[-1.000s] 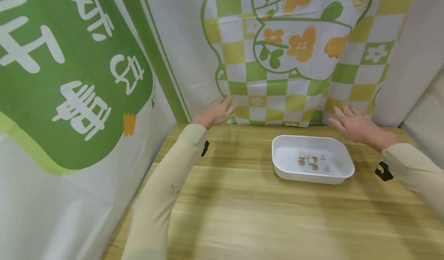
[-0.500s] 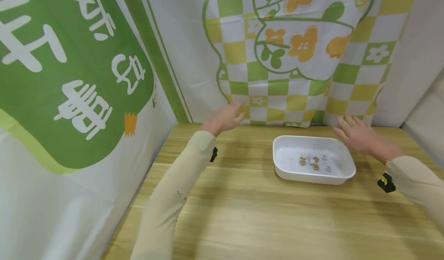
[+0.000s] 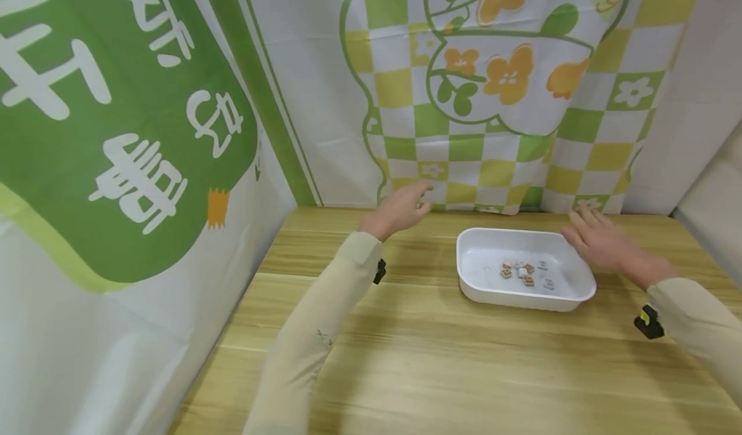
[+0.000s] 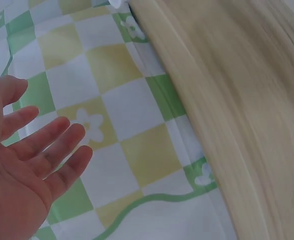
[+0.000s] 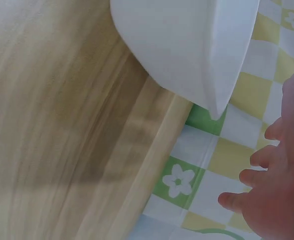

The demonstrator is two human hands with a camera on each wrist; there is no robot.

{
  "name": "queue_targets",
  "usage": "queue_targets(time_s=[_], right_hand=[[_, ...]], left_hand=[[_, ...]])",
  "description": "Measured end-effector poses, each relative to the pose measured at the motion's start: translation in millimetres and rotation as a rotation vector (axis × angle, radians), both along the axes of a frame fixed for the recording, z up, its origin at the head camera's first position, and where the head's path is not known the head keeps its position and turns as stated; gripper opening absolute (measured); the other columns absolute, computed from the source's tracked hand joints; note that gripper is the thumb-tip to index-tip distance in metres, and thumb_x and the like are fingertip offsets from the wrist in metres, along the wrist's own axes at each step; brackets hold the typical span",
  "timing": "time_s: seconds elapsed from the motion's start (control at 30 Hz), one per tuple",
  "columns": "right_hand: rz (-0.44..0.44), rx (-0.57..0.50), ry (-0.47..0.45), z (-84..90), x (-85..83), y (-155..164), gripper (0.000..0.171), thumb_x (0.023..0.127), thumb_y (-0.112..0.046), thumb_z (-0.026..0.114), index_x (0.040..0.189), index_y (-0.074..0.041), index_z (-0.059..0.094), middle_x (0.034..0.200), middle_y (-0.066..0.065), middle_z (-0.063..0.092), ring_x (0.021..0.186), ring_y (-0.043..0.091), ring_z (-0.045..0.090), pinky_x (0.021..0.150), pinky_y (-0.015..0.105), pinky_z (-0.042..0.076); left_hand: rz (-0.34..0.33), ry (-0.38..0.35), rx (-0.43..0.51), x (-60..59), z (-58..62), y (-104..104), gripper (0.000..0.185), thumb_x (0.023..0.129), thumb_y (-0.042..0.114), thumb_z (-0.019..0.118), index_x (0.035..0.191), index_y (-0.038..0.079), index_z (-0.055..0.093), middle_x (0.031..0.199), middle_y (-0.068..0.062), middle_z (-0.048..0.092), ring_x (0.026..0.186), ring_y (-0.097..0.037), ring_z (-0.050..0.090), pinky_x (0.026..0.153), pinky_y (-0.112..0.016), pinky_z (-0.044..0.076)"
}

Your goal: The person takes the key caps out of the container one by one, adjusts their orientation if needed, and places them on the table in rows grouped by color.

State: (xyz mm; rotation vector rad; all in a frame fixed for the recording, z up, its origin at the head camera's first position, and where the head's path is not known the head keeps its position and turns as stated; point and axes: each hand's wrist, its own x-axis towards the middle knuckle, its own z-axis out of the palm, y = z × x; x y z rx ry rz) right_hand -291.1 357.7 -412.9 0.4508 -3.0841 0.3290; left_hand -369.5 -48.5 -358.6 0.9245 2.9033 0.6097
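Hands [image 3: 400, 209] [image 3: 603, 245] open — either side of white tray [image 3: 524, 296]

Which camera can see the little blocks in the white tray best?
The head camera: it looks down into the white tray and shows the little blocks on its floor. The right wrist camera sees only the tray's outer wall; the left wrist camera shows neither.

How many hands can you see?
2: the left hand hovers open left of the white plastic tray; the right hand hovers open by its right end.
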Motion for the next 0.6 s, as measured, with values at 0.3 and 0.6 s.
queue_targets(time_s=[0.3, 0.6], right_hand=[[-0.002, -0.012, -0.021, -6.2, 2.2, 1, 0.068, 0.107, -0.040, 0.023, 0.151, 0.012, 0.014, 0.153, 0.041, 0.000, 0.137, 0.064, 0.010, 0.111, 0.071, 0.010], [-0.036, -0.039, -0.093, -9.7, 3.5, 5, 0.074, 0.106, -0.047, 0.021, 0.152, 0.009, 0.010, 0.151, 0.044, 0.001, 0.135, 0.066, 0.011, 0.108, 0.074, 0.012]], left_hand=[[-0.017, 0.022, 0.051, 7.0, -10.3, 20, 0.052, 0.104, 0.030, 0.046, 0.150, 0.010, 0.035, 0.150, -0.009, 0.047, 0.132, -0.022, 0.052, 0.109, -0.036, 0.043], [-0.043, 0.027, 0.047, 14.2, -20.0, 40, 0.052, 0.104, 0.030, 0.046, 0.150, 0.007, 0.035, 0.145, -0.012, 0.052, 0.131, -0.023, 0.052, 0.110, -0.036, 0.042]])
